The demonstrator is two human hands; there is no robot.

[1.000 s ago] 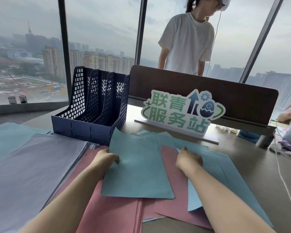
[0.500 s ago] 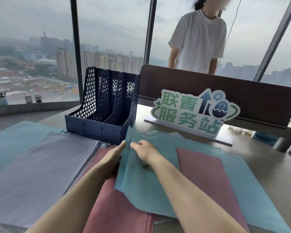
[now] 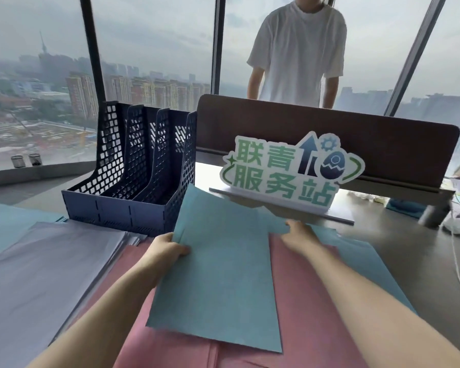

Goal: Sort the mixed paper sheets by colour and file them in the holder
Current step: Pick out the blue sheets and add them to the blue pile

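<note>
Left hand (image 3: 168, 251): curled over the left edge of a teal paper sheet stack (image 3: 218, 274), thumb on top, so the stack is gripped and its far corner is raised toward the holder. Right hand (image 3: 299, 239): laid at the stack's right edge near the far end; whether the fingers pinch the paper or merely rest against it cannot be told, since they are hidden behind the sheet.

Pink paper sheets (image 3: 311, 301) are spread beneath the teal stack, with further loose teal sheets (image 3: 356, 248) showing to the right. A pile of lilac-grey paper sheets (image 3: 45, 266) is set well to the left. The dark blue perforated plastic three-slot file holder (image 3: 133, 187) stands just beyond the raised corner, all visible slots holding no paper.

Step judged in hand: gathering of the teal sheets, filing not yet begun. Next move is judged to call for the edges to be squared and the stack stood upright, then lowered into one slot.
</note>
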